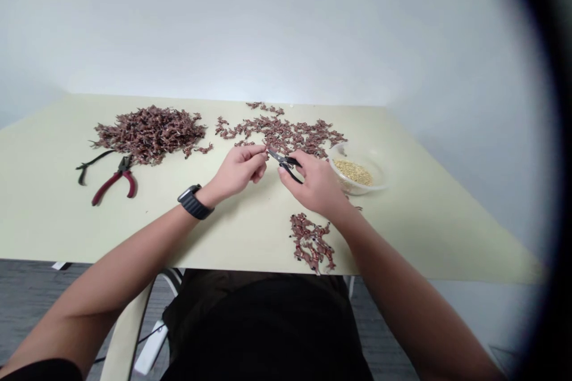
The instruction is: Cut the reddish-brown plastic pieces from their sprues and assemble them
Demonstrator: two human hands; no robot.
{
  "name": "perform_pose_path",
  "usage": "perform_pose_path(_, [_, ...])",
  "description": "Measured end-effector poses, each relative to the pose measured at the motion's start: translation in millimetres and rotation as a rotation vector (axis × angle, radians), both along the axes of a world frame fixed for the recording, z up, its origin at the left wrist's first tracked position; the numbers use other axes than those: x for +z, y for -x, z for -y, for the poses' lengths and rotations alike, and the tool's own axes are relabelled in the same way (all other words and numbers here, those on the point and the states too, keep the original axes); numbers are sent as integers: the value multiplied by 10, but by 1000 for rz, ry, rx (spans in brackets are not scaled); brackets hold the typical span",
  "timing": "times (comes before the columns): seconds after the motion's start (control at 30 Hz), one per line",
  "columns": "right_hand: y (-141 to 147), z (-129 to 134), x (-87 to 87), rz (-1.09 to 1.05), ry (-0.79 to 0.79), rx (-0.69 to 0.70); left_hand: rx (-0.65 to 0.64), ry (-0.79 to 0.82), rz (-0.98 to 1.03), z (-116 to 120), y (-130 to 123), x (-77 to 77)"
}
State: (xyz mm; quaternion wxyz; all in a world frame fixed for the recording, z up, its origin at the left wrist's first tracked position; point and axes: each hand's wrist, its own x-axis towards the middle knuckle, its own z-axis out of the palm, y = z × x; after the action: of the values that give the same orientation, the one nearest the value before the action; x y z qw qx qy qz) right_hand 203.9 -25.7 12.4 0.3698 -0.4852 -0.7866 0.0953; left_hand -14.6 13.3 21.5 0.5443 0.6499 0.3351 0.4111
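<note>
The right hand (pixel 315 184) grips one pair of black snips (pixel 283 162) above the table (pixel 53 208); the left hand (pixel 239 171) pinches something too small to tell at their tip. Around them lie three brown heaps (pixel 281 134), one bowl (pixel 357 152) of grain (pixel 353 172), one red pliers (pixel 115 183), and one black tool (pixel 92 162).

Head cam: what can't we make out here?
Head view:
What the left hand pinches near the small black hand tool in the right hand: hidden by the fingers.
Reddish-brown pieces in the large heap: too small to identify.
Tan grains in the clear plastic bowl: too small, blurred.
</note>
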Motion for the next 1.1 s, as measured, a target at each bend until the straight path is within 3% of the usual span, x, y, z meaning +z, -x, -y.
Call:
perform_pose_path(0.07, [65, 13, -24, -68, 11, -31, 81, -39, 40, 42, -51, -25])
perform_pose_path(0.23, [89, 14, -18, -102, 40, -53, -94, 289, 302, -3, -16, 18])
perform_pose_path(0.37, [73, 29, 23, -125, 91, -60, -145, 295, 312, -57, 44, 23])
perform_pose_path(0.5, [92, 46, 32, -205, 197, -53, -87, 8, 166, -45, 27, -48])
perform_pose_path(0.67, [150, 53, 22, -415, 348, 64, 111, -418, -97, -45, 16, -138])
perform_pose_path(0.8, [199, 91, 60, -714, 716, 198, 264, -815, -259, -117, 81, -197])
perform_pose_path(0.87, [191, 102, 83, -785, 844, 249, 275, -897, -293, -137, 102, -193])
perform_pose_path(0.93, [148, 88, 94, -741, 787, 230, 262, -785, -239, -132, 93, -161])
perform_pose_path(1.0, [78, 52, 90, -591, 573, 130, 217, -499, -96, -113, 64, -108])
perform_pose_path(1.1, [-31, -11, 74, -309, 240, -19, 48, -71, 128, -96, 36, -31])
